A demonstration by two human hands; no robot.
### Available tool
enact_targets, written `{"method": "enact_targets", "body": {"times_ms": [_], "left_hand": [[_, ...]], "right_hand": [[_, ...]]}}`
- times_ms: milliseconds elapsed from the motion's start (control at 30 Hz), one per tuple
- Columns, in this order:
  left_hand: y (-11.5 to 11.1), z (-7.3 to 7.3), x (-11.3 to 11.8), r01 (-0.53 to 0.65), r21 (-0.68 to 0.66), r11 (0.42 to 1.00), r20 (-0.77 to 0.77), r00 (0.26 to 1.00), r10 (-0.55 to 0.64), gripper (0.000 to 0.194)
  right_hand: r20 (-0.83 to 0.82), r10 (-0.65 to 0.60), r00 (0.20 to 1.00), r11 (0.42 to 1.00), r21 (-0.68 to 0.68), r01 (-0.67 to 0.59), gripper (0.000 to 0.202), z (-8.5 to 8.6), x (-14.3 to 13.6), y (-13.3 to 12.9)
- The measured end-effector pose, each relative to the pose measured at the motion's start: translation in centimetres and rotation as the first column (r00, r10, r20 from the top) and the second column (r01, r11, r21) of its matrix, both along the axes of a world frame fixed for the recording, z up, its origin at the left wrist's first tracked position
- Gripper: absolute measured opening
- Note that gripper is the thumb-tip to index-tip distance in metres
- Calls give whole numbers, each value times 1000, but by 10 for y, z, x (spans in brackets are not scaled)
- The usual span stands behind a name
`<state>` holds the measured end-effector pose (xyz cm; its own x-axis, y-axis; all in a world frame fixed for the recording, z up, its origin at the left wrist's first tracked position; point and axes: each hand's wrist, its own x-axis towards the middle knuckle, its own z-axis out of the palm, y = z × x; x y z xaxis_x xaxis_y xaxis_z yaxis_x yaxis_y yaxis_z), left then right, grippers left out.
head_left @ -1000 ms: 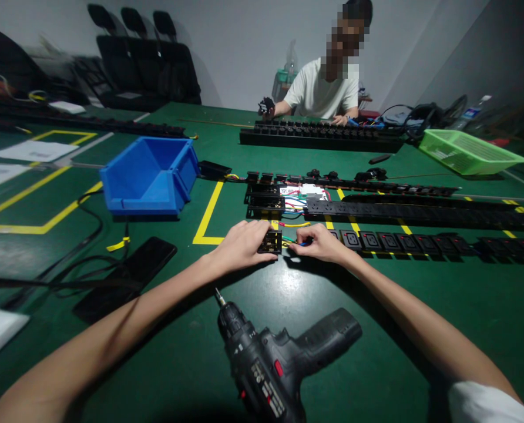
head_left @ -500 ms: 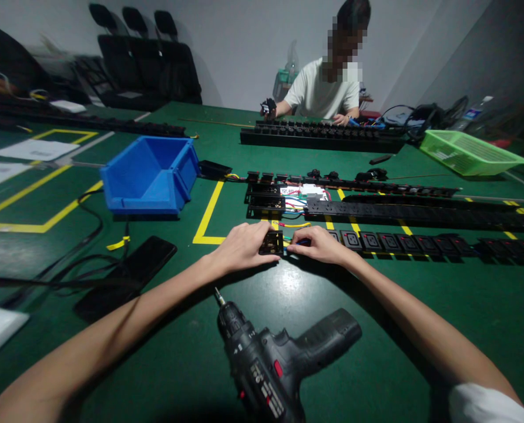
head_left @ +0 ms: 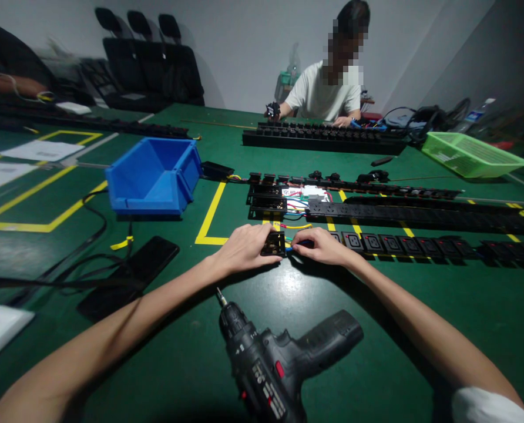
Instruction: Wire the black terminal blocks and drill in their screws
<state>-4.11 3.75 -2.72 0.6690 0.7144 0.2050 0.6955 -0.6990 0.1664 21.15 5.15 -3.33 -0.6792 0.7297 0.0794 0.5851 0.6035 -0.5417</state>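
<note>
Counter (head_left: 376, 352) green, yellow tape (head_left: 210, 214) stuck down. On it: drill (head_left: 266, 352) nearest, phone (head_left: 158, 257), blue bin (head_left: 145, 204), paper (head_left: 37, 150), socket strips (head_left: 389, 244), green basket (head_left: 447, 155) at right

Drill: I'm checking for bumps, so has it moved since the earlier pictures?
No, the drill lies in the same place relative to the yellow tape.

Along the top of the frame, it's a pale grey wall (head_left: 244, 47), darkening towards the upper right. Upper left, there's a row of black seats (head_left: 156, 76), three headrests up! Below, green tabletop (head_left: 376, 376) spreads wide, white glare (head_left: 292, 280) gleaming just below centre.
</note>
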Motion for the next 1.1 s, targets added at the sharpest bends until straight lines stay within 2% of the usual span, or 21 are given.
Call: {"method": "enact_targets", "body": {"times_ms": [300, 833, 1100], "left_hand": [[-1, -1, 1, -4, 0, 1000, 52, 999, 4, 57], [-1, 0, 0, -2, 21, 1000, 0, 1000, 2, 55], [-1, -2, 0, 3, 29, 1000, 6, 1000, -3, 56]], "right_hand": [[-38, 15, 999, 998, -58, -17, 17, 4, 1, 1], [36, 8, 999, 1000, 21, -9, 18, 8, -2, -2], [71, 28, 997, 1000, 6, -29, 19, 11, -3, -1]]}}
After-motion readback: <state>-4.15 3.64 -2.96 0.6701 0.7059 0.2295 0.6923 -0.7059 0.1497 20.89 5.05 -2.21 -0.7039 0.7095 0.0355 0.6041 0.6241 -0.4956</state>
